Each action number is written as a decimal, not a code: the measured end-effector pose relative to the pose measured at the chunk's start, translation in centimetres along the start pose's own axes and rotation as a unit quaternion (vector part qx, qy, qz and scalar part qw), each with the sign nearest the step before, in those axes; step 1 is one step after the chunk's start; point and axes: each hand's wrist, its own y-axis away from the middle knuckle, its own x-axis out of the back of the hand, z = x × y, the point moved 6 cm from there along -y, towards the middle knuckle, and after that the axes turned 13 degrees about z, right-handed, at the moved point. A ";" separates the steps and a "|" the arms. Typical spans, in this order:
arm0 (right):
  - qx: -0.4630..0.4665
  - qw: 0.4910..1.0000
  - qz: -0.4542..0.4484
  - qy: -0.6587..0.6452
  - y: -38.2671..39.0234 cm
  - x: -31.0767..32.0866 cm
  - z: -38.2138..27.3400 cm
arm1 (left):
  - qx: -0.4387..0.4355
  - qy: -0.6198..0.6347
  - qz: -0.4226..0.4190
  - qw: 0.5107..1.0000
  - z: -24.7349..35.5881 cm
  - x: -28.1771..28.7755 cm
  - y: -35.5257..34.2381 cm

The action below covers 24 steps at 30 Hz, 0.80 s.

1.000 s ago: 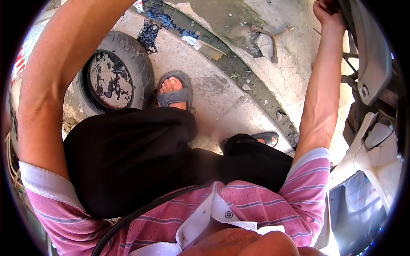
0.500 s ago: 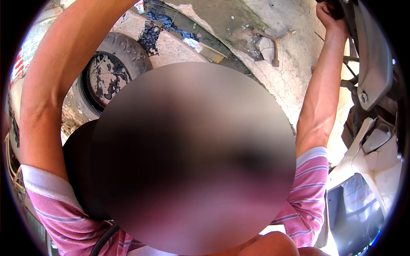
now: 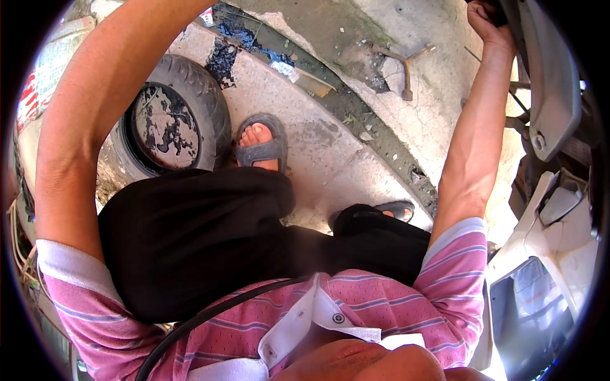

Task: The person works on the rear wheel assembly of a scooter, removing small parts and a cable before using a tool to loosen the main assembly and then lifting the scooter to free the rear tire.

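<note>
My right hand (image 3: pixel 489 25) is at the top right, its fingers curled at a dark part (image 3: pixel 499 9) beside the grey metal side of a vehicle (image 3: pixel 553 89); what it grips is mostly hidden. My left forearm (image 3: pixel 95 76) rises out of the top edge, so the hand is out of sight. Below that forearm a black scooter tyre (image 3: pixel 216 114) lies on the ground, with a stained disc (image 3: pixel 165 127) inside it.
My sandalled left foot (image 3: pixel 257 143) stands on a concrete slab (image 3: pixel 305 120) beside the tyre. A debris-strewn gutter (image 3: pixel 356 108) runs diagonally past it. A rusty forked metal tool (image 3: pixel 406 76) lies beyond. White vehicle bodywork (image 3: pixel 527 228) is at my right, a sack (image 3: pixel 47 70) at far left.
My left arm has shifted slightly to the right. My right hand remains at the same dark part of the vehicle, with little movement.
</note>
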 end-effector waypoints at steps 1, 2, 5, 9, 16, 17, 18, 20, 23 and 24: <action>0.001 1.000 0.002 -0.006 0.0 0.1 0.0 | -0.006 -0.003 0.002 1.000 0.0 0.0 -0.1; 0.003 1.000 0.005 -0.012 0.0 0.1 0.0 | -0.011 -0.006 0.004 1.000 -0.1 0.0 -0.2; 0.010 0.999 0.013 -0.027 -0.2 0.6 -0.1 | -0.015 -0.006 0.010 1.000 -0.1 0.0 0.0; 0.013 0.999 0.014 -0.035 -0.3 0.5 -0.2 | -0.036 0.015 0.005 0.999 -1.0 -0.2 -0.3; 0.018 0.998 0.025 -0.051 -0.6 0.6 -0.5 | -0.029 -0.007 0.000 1.000 -1.0 -0.4 -0.4; 0.020 0.998 0.026 -0.055 -0.6 0.6 -0.6 | -0.034 -0.016 0.002 0.999 -0.9 -0.3 -0.4; 0.022 0.998 0.029 -0.058 -0.6 0.6 -0.6 | -0.034 -0.016 0.002 0.999 -0.8 -0.4 -0.4; 0.024 0.997 0.034 -0.064 -0.6 0.7 -0.6 | -0.048 -0.009 0.001 0.999 -0.6 -0.5 -0.3; 0.030 0.996 0.045 -0.075 -0.7 0.8 -0.6 | -0.036 -0.010 -0.001 0.999 -0.7 -0.4 -0.2; 0.034 0.995 0.052 -0.082 -0.7 0.8 -0.7 | -0.036 -0.010 0.000 0.999 -0.7 -0.4 -0.2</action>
